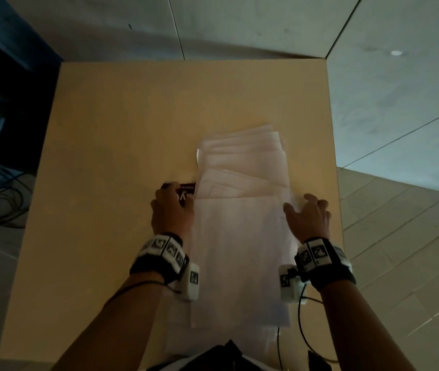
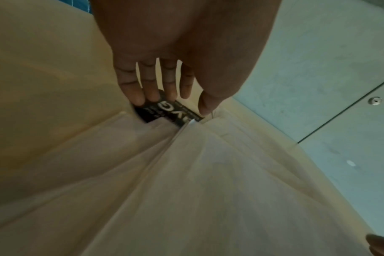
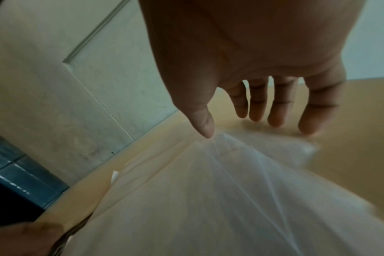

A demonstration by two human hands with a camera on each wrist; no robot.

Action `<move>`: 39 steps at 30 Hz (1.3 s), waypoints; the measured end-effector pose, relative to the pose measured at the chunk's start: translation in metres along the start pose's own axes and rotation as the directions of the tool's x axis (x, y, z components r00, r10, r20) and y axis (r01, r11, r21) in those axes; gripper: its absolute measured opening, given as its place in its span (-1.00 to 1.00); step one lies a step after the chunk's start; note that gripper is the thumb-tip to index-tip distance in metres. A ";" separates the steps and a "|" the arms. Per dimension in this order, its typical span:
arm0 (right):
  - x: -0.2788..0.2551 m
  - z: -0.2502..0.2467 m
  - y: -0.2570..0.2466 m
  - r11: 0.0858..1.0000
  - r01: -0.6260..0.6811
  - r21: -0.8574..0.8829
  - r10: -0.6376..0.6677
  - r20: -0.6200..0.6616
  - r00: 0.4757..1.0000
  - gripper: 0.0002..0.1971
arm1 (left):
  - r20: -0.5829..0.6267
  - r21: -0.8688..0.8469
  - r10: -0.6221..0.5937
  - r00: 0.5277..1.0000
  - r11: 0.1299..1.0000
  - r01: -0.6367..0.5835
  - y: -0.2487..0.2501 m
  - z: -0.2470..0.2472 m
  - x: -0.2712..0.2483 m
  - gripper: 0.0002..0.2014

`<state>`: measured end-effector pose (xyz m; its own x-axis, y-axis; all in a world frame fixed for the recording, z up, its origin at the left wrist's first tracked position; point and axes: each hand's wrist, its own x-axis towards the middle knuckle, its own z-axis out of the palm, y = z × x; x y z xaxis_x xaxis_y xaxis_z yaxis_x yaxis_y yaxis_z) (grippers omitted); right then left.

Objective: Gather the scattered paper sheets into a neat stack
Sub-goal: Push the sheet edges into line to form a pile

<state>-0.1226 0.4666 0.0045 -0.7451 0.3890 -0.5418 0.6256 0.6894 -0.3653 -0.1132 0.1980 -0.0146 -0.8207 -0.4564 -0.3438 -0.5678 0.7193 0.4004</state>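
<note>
We are standing at the near edge of the bench (image 1: 106,129), both wrists wearing marker bands (image 1: 164,253). The paper sheets (image 1: 240,250) are lying in a loose pile running from the near edge toward the middle of the bench, right of its centre line; the nearer sheets are overlapping fairly squarely, while the farther ones are fanning out with their far edges stepped one behind another. Our left grip (image 1: 171,212) is resting at the left edge of the pile, its fingers (image 2: 150,90) reaching down onto a small black card (image 2: 164,110) with white lettering that is lying on the bench and touching the paper's edge; the thumb is pressing at the card's other end, so the left grip is pinching the card. Our right grip (image 1: 308,218) is sitting at the right edge of the pile with fingers (image 3: 278,107) spread and relaxed, holding nothing, the thumb tip just touching the paper. Beyond the far edge of the bench we are seeing a pale wall (image 1: 266,22).
</note>
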 end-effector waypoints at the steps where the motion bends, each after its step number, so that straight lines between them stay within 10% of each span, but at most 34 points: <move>1: -0.009 0.002 0.008 1.000 -0.017 0.004 0.017 0.010 1.000 -0.37 | 0.022 0.019 -0.019 1.000 1.000 0.018 -0.012 0.001 -0.014 -0.55; 20: -0.127 0.046 0.082 0.975 -0.099 0.198 0.054 0.220 0.974 -0.35 | 0.265 0.163 0.083 0.961 0.978 -0.130 -0.062 0.018 -0.137 -0.43; 27: -0.138 0.046 0.100 0.986 -0.105 0.130 0.081 0.175 0.981 -0.31 | 0.187 0.185 -0.065 0.980 0.982 0.030 -0.088 0.004 -0.135 -0.45; 33: -0.155 0.058 0.090 0.995 -0.045 0.084 0.020 0.273 0.962 -0.32 | 0.299 0.302 0.038 0.953 0.944 -0.133 -0.086 0.016 -0.153 -0.35; 39: -0.142 0.048 0.095 0.999 -0.040 0.020 0.037 0.127 0.991 -0.35 | 0.269 0.233 -0.010 0.963 0.971 -0.055 -0.089 0.003 -0.137 -0.53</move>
<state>0.0538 0.4469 0.0106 -0.6858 0.3337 -0.6468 0.6593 0.6611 -0.3580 0.0504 0.1977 -0.0056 -0.7675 -0.3061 -0.5632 -0.4910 0.8456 0.2094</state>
